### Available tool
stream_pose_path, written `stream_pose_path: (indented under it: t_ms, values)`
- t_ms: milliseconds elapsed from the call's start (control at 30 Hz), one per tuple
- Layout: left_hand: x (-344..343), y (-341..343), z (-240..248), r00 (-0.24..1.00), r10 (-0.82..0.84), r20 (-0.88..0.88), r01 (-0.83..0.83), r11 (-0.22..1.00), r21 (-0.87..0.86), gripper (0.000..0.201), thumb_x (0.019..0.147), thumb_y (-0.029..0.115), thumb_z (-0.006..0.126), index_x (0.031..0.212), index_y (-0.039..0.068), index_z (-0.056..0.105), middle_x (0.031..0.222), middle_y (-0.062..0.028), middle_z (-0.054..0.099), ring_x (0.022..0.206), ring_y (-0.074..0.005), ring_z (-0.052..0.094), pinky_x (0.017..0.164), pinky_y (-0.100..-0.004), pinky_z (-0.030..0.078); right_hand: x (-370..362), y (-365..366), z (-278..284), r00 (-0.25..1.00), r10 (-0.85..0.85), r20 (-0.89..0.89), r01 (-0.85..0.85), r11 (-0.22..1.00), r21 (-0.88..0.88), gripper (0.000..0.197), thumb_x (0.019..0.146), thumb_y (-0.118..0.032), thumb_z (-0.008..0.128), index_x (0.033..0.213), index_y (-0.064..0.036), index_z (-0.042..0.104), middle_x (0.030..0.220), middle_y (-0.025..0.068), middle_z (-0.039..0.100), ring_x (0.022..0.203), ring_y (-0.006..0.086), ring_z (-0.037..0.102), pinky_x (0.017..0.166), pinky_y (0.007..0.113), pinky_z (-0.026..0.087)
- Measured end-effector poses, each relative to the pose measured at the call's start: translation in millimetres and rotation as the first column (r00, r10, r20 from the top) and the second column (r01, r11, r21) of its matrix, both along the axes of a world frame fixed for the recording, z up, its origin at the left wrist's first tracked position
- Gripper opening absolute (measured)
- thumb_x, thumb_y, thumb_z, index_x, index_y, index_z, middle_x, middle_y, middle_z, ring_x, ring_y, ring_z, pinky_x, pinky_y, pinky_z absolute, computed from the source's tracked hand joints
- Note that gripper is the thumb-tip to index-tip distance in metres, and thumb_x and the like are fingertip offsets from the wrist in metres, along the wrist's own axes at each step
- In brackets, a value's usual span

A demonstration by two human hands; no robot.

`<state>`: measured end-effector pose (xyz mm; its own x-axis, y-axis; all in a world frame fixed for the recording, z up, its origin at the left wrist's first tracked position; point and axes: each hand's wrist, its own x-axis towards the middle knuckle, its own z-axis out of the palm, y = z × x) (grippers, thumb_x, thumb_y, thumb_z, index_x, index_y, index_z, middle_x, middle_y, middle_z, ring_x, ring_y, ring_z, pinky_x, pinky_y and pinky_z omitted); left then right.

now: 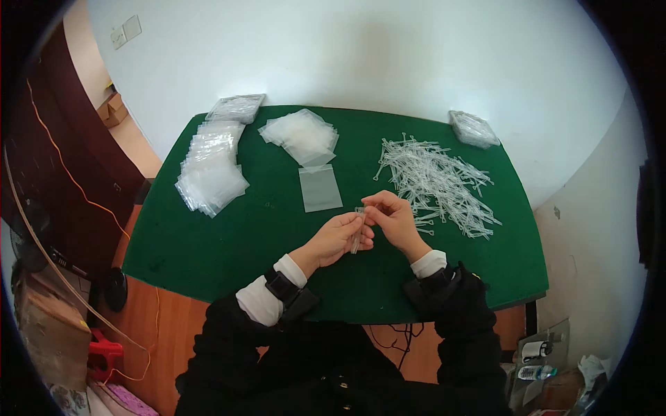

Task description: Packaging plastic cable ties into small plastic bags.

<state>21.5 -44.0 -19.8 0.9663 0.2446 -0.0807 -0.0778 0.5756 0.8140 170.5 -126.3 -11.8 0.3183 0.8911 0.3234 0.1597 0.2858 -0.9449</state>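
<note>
A small bundle of clear plastic sticks [356, 244] stands nearly upright in my left hand [334, 239], whose fingers are wrapped round it. My right hand [393, 216] is closed in a pinch at the top end of the same bundle, its fingertips touching the sticks. Just right of my hands spreads a loose pile of clear sticks with small looped ends [433, 182]. Beyond my left hand, one clear flat plastic bag [320, 188] lies by itself on the green tabletop [263, 256]. How many sticks I hold is partly hidden by my fingers.
A fanned row of clear bags [211, 166] lies at the left, with a stacked pack [236, 109] behind it. More loose bags [302, 135] lie at the back middle. Another clear pack [474, 129] leans by the white wall [298, 55] at the back right.
</note>
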Motion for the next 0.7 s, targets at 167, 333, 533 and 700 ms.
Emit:
stream_pose_path:
  t_ms: [167, 333, 533, 700]
  values:
    - [-1.8, 0.0, 3.8, 1.000, 0.003, -0.011, -0.003, 1.000, 0.023, 0.025, 0.097, 0.024, 0.034, 0.103, 0.004, 0.048, 0.089, -0.0049, 0.053, 0.078, -0.0139, 0.054, 0.079, -0.0318, 0.047, -2.1, -0.1, 7.4, 1.000, 0.009, 0.005, -0.009, 1.000, 0.002, 0.012, 0.080, -0.001, 0.059, 0.091, 0.0005, 0.063, 0.075, 0.0012, 0.058, 0.068, 0.0074, 0.056, 0.063, 0.020, 0.044]
    - [-0.8, -0.6, 4.8, 1.000, 0.004, -0.016, -0.003, 0.998, 0.069, 0.025, 0.097, 0.023, 0.034, 0.103, 0.004, 0.048, 0.090, -0.0050, 0.053, 0.078, -0.0131, 0.054, 0.079, -0.0296, 0.047, -0.4, -2.4, 8.4, 0.999, -0.001, 0.050, 0.002, 1.000, -0.028, 0.011, 0.080, 0.000, 0.059, 0.089, 0.0014, 0.065, 0.077, 0.0015, 0.059, 0.070, 0.0073, 0.055, 0.064, 0.020, 0.044]
    - [-0.2, -0.3, 1.0, 1.000, 0.024, -0.012, -0.021, 0.983, 0.180, 0.025, 0.097, 0.023, 0.034, 0.102, 0.003, 0.048, 0.091, -0.0052, 0.054, 0.080, -0.0129, 0.054, 0.077, -0.0271, 0.046, -0.7, -3.2, 7.7, 0.999, 0.018, 0.045, -0.018, 1.000, 0.008, 0.011, 0.080, -0.001, 0.059, 0.089, 0.0014, 0.065, 0.079, 0.0019, 0.061, 0.072, 0.0070, 0.055, 0.065, 0.021, 0.044]
    - [-0.3, 0.3, 0.0, 1.000, 0.029, 0.009, -0.031, 0.962, 0.272, 0.025, 0.097, 0.023, 0.034, 0.103, 0.003, 0.048, 0.093, -0.0058, 0.056, 0.083, -0.0126, 0.055, 0.077, -0.0256, 0.046, -1.2, -3.8, 8.1, 0.999, 0.039, 0.017, -0.039, 0.999, 0.004, 0.012, 0.080, -0.001, 0.059, 0.091, 0.0010, 0.064, 0.078, 0.0019, 0.061, 0.072, 0.0069, 0.056, 0.064, 0.020, 0.044]
